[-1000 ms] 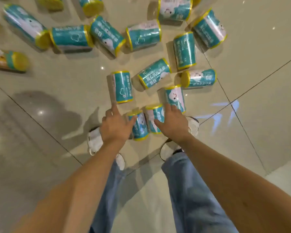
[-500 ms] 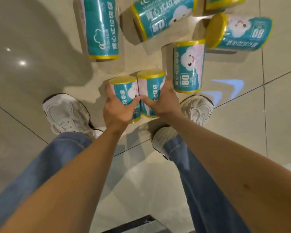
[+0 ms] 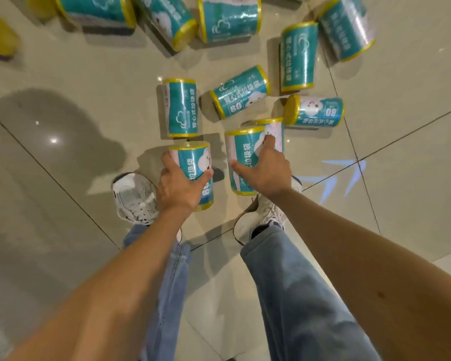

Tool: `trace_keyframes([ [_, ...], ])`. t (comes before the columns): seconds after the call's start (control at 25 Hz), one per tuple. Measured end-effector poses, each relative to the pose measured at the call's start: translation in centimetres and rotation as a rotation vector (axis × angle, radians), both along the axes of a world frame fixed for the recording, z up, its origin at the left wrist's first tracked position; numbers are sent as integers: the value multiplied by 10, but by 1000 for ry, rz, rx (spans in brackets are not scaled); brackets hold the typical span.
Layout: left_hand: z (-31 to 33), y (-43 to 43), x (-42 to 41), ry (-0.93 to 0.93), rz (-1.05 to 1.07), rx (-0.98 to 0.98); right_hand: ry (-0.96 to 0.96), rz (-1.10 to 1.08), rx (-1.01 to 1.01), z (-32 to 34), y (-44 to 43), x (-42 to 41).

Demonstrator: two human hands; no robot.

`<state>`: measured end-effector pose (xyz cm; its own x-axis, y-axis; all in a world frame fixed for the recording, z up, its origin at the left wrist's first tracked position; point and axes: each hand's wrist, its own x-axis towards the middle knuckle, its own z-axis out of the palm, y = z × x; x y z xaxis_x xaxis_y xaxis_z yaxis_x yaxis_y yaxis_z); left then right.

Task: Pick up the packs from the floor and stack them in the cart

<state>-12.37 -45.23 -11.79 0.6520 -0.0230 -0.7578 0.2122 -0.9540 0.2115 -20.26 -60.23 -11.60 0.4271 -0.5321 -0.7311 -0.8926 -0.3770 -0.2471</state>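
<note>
With the left grip (image 3: 179, 188) wrapped round one pack (image 3: 197, 165) and the right grip (image 3: 267, 169) clasping a second pack (image 3: 242, 152), both low over the floor (image 3: 63, 74), the glossy wrap may slip under one-handed holds, dropping either.

The person is wearing loose light-blue denim jeans (image 3: 297, 295) with stitched seams running down the legs and hems falling over the ankles. On the feet the person is wearing white lace-up sneakers (image 3: 134, 196) with white laces, grey panels and dark trim at the soles and collars. Both forearms (image 3: 130, 282) are showing bare right down to the left hand (image 3: 177, 188) and the right hand (image 3: 266, 170).
</note>
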Motion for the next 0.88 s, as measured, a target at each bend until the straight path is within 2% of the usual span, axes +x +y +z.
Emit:
trace_keyframes([
  [0.28,210,7,75,-75,97,-174,2,30,-96,220,-16,61],
  [0.48,370,44,138,-216,120,-282,-157,-38,-193,383,14,120],
  [0.88,583,142,260,-553,202,-315,-539,168,-283,591,97,259],
])
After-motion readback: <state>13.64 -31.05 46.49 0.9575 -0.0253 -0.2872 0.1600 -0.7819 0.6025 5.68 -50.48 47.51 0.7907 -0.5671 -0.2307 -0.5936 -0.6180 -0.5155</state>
